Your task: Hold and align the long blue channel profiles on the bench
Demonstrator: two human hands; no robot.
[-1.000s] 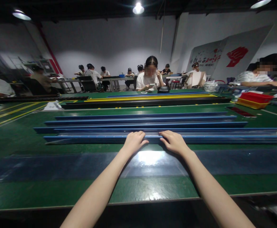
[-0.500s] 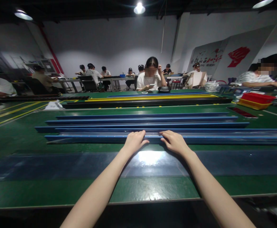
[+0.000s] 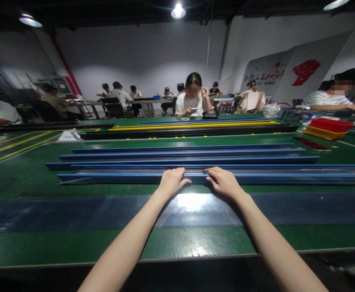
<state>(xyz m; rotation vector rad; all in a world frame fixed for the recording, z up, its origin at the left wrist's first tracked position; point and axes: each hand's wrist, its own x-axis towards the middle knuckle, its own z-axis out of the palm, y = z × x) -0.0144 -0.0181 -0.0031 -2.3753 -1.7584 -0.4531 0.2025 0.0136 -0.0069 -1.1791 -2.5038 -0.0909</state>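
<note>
The blue rail (image 3: 104, 178) is held by the half-curled left hand (image 3: 173, 181) and right hand (image 3: 222, 179), while the clear strip (image 3: 74, 211) below them is left flat and ungripped.

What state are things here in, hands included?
Nearest blue rail: held, lying flat
Other blue rails: lying behind it
Left hand: curled over nearest rail
Right hand: curled over nearest rail
Clear sheet: lying flat
Phone: lying flat
Red bin: upright
Ceiling lamp: lit

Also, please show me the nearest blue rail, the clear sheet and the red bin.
Nearest blue rail (image 3: 198, 179), head view: front wall
Clear sheet (image 3: 192, 209), head view: shiny middle
Red bin (image 3: 329, 126), head view: side wall
</note>
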